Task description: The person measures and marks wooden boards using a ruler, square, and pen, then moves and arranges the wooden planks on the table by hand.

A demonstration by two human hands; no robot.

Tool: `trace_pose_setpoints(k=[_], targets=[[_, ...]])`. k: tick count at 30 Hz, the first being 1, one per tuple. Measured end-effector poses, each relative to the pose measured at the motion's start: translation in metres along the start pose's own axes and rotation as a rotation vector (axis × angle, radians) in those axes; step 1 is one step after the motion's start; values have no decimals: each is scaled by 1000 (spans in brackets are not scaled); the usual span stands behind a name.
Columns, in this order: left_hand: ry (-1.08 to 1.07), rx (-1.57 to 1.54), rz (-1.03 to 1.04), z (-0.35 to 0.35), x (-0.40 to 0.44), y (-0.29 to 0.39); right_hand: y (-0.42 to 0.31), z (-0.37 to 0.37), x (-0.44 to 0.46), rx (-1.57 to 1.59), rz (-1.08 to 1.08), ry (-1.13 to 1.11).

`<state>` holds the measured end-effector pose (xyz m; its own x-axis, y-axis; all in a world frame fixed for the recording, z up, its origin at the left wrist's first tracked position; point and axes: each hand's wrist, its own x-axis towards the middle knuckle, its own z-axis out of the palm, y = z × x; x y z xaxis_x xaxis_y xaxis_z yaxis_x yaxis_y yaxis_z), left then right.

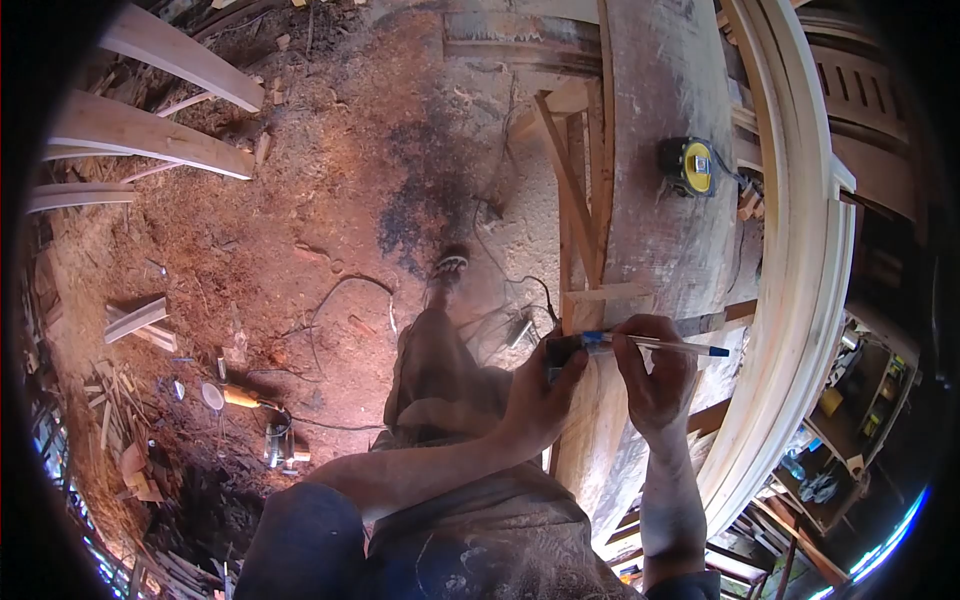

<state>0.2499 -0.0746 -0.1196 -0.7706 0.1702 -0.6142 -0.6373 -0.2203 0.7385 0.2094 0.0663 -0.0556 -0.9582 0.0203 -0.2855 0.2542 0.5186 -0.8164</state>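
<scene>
My right hand (pixel 655 375) pinches a clear ballpoint pen (pixel 665 345) with blue ends, held roughly level above the bench. Close beside it, my left hand (pixel 548 385) is closed around a small dark object (pixel 562 352); the fingers cover much of it and its kind is unclear. One blue end of the pen lies right by that object, though whether they touch I cannot tell. Beneath both hands runs a worn wooden workbench (pixel 665 235). A yellow and black tape measure (pixel 690 167) rests farther up on it.
Long pale wooden mouldings (pixel 795 240) run along the bench's right side. Boards (pixel 155 135) jut in from the upper left. Cables (pixel 345 285), a power tool with an orange body (pixel 240 396) and wood offcuts (pixel 140 322) lie on the dusty floor. A shelf with small items (pixel 880 385) stands at right.
</scene>
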Motion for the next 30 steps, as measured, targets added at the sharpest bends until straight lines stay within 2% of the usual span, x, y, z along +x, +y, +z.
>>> trace_pose_setpoints(k=[3,6,18,24,30], targets=[[-12,-3,4,0,1,-2,4,5,3,-30,-91,84],[-17,12,-4,0,1,-1,1,4,1,-11,-35,75],[48,21,55,4,0,-6,-5,5,1,-107,-90,51],[6,-87,-25,3,2,-7,1,3,-1,-76,-113,65],[13,-111,6,5,4,-14,-5,3,0,-110,-66,62]])
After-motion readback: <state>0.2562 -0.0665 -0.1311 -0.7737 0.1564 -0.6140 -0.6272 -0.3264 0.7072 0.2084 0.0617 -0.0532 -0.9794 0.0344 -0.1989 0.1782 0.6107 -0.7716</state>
